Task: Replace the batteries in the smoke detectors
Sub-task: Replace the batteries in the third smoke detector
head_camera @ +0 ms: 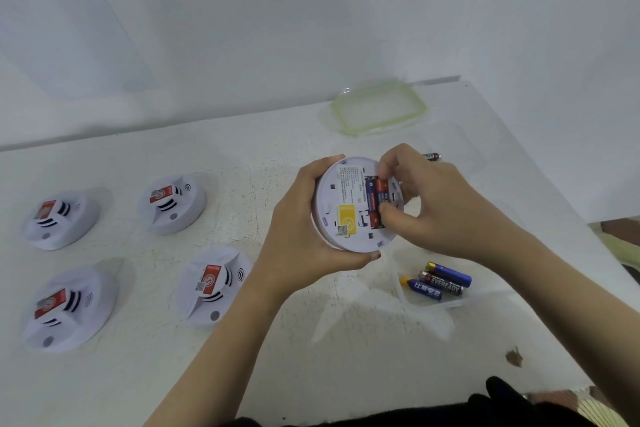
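My left hand (304,229) grips a round white smoke detector (346,204) above the table, its back side with a yellow label facing me. In its open battery bay lie a blue battery (370,192) and a red battery (381,188). My right hand (436,208) pinches the red battery between thumb and fingertips. Three loose batteries (440,282), two blue and one black, lie in a shallow clear container below my right wrist. Another black battery (432,156) lies on the table behind my right hand.
Several white smoke detectors with red stickers stand face up on the white table (173,374) at the left, among them one at the near left (69,308) and one nearer the middle (213,284). A clear lid with a green rim (379,109) lies at the back.
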Demonstrator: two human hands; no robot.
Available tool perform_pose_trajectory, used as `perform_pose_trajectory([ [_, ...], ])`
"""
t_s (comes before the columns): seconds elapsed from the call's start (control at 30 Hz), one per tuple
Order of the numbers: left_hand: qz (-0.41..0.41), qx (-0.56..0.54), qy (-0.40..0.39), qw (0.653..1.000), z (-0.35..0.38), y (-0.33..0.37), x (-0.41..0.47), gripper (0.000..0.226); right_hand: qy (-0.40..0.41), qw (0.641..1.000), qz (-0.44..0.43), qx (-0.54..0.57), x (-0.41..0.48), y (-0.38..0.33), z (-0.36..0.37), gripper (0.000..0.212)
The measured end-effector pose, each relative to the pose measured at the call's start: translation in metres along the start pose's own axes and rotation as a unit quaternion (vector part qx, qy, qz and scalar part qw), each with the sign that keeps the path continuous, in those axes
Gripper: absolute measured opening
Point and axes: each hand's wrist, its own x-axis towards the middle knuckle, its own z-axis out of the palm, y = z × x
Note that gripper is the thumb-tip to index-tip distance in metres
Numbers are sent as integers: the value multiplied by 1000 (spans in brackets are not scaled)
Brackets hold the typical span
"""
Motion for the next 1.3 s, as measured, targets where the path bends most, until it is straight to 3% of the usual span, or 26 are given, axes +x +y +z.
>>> perform_pose_trajectory([
  [0.2, 23, -15, 46, 999, 2, 6, 5, 97, 112, 993, -49, 4, -7, 4, 6, 42],
  [0.3, 31, -15, 45, 998, 3, 8, 8, 95, 142, 988, -64, 13, -8, 7, 5, 40],
  [0.77, 6, -24, 19, 1000, 13, 3, 6, 94, 71, 997, -5, 9, -10, 8, -5, 29],
  [1.03, 6, -22, 24, 999, 13, 1, 5, 94, 47, 998, -12, 44, -15, 14, 1, 19],
  [1.2, 20, -12, 17, 1000, 13, 2, 10, 95, 75, 994, -30, 78, -15, 8, -4, 45],
  [1.3, 18, -14, 17, 1000, 15, 2, 11, 95, 110, 992, -33, 54, -17, 14, -3, 43],
])
